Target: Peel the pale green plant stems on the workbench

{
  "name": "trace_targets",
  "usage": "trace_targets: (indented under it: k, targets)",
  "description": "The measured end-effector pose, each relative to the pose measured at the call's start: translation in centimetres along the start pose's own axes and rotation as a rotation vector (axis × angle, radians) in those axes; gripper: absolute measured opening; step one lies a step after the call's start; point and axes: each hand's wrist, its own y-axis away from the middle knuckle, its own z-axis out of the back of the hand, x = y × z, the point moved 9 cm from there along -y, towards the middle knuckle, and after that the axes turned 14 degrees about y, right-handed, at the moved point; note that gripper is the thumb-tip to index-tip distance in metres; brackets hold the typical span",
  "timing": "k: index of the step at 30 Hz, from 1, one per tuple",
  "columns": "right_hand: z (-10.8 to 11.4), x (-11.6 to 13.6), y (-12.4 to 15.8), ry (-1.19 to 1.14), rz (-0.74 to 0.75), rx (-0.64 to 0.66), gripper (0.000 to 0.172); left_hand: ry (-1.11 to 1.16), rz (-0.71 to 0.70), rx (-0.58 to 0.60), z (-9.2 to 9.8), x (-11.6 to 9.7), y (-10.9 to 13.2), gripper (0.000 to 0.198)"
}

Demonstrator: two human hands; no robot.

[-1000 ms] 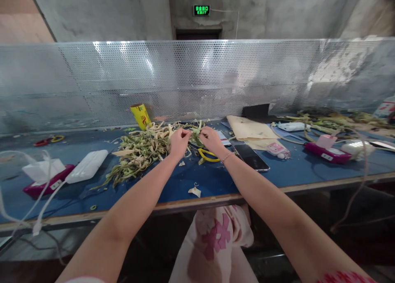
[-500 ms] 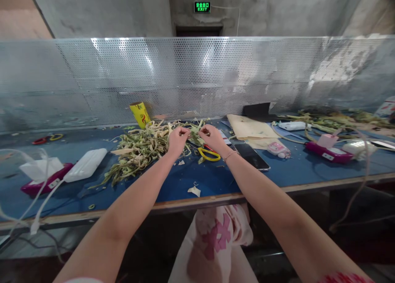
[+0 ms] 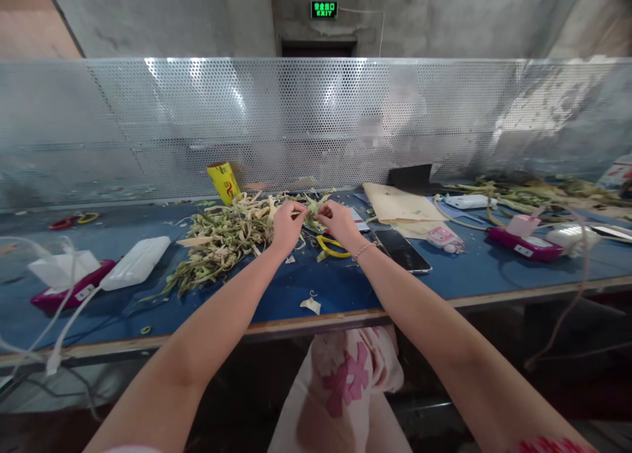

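Observation:
My left hand [image 3: 288, 226] and my right hand [image 3: 340, 224] are close together above the blue table [image 3: 345, 292], fingertips pinched. Between them is a pale green, leafy plant piece [image 3: 314, 207], gripped from both sides and partly hidden by my fingers. Left of my left hand spreads a heap of dried, greenish plant strips [image 3: 222, 237]. Yellow-handled scissors [image 3: 334, 246] lie just below my right hand, their blades mostly covered. A dark phone [image 3: 402, 250] rests beside my right wrist.
Purple power strips [image 3: 526, 243] with white chargers and cables stand at both sides. A yellow carton [image 3: 224, 182] is at the back, before a perforated metal screen [image 3: 316, 124]. Brown paper [image 3: 399, 203] and a pink case [image 3: 444, 238] lie right. More scissors [image 3: 74, 220] are far left.
Both hands stay over the same spot, with only slight finger shifts. The plant piece between them has turned a little and sits closer to the fingertips.

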Motion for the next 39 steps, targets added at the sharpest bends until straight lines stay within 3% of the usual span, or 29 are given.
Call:
trace_targets:
  k: [8,13,20,31,39]
  targets:
    - [-0.3,0.7,-0.1,0.039,0.042,0.051,0.012,0.034,0.149,-0.030,0.6,2.6,-0.3,0.009]
    - [-0.5,0.3,-0.3,0.058,0.056,0.055,0.005,0.189,0.234,0.038,0.2,4.4,-0.7,0.011]
    - [-0.4,0.0,-0.4,0.089,0.043,0.046,0.011,0.109,0.136,0.126,-0.5,2.7,-0.5,0.010]
    - [-0.4,-0.4,-0.1,0.072,-0.049,0.028,0.012,-0.073,0.085,0.032,-0.1,2.1,-0.2,0.008]
    - [-0.2,-0.2,0.1,0.083,-0.040,0.007,0.009,-0.206,0.029,0.060,-0.9,0.9,0.4,0.011]
